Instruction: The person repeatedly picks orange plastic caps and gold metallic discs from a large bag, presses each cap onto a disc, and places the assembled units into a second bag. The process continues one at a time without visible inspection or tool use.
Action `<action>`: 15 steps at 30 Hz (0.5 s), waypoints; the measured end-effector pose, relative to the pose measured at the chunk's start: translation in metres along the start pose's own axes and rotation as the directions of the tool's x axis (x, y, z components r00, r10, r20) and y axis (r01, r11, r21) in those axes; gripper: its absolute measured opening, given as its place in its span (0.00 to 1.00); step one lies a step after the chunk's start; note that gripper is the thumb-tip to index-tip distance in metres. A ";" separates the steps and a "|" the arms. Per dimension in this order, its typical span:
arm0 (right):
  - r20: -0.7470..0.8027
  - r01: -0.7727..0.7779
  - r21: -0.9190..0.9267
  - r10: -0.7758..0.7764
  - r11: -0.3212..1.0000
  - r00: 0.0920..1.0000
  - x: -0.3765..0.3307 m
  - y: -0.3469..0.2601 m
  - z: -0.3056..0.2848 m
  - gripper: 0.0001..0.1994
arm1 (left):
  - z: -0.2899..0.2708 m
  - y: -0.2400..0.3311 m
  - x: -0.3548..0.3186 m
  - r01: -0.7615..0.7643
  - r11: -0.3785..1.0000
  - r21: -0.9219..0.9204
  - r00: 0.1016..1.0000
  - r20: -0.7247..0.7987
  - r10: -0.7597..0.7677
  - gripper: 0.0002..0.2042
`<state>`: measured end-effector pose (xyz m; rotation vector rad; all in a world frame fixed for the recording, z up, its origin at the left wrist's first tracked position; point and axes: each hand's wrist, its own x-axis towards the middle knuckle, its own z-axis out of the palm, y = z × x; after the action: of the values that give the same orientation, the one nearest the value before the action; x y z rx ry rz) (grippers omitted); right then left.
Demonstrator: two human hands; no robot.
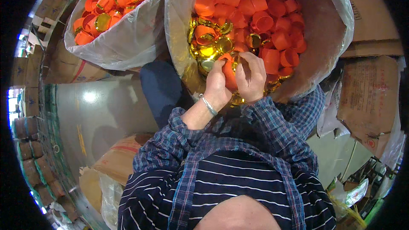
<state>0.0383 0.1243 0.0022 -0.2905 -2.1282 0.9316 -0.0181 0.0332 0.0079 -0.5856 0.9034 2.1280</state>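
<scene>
Left hand [217, 87] pinched around orange cap [230, 79], just inside near edge of plastic-lined container [326, 27]; right hand [252, 78] loosely curled, fingertips at cap, firm hold hard to confirm. Gold discs [223, 45] toward container's left edge, loose orange caps [260, 21] toward far and right edges.

The big bag [177, 25] is in front of me. Inside it, cups [281, 21] lie at the far end and on the right, and lids [207, 52] lie on the left. My left hand [217, 86] and right hand [252, 76] are over the bag, with one cup [230, 76] between them. Another bag [128, 44] with cups in it is beside it, on the left. A box [368, 98] is on my right.
</scene>
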 end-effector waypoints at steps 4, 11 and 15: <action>0.135 -0.114 0.114 0.099 0.987 0.986 -0.004 0.004 -0.001 0.18 | -0.009 0.004 -0.001 -0.112 0.992 0.056 0.993 0.045 0.109 0.14; 0.464 -0.349 -0.089 0.348 0.933 0.814 -0.049 0.043 -0.011 0.15 | -0.001 0.228 -0.029 -0.160 -0.894 0.418 -0.037 0.903 0.429 0.19; 0.447 -0.540 -0.149 0.544 0.828 0.711 -0.059 0.073 -0.016 0.14 | 0.021 0.353 -0.025 -0.462 -0.428 0.776 -0.044 0.463 0.885 0.18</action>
<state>0.0827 0.1555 -0.0757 -0.8024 -2.5488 1.4554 -0.2783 -0.1317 0.1842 0.5480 3.3721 1.8151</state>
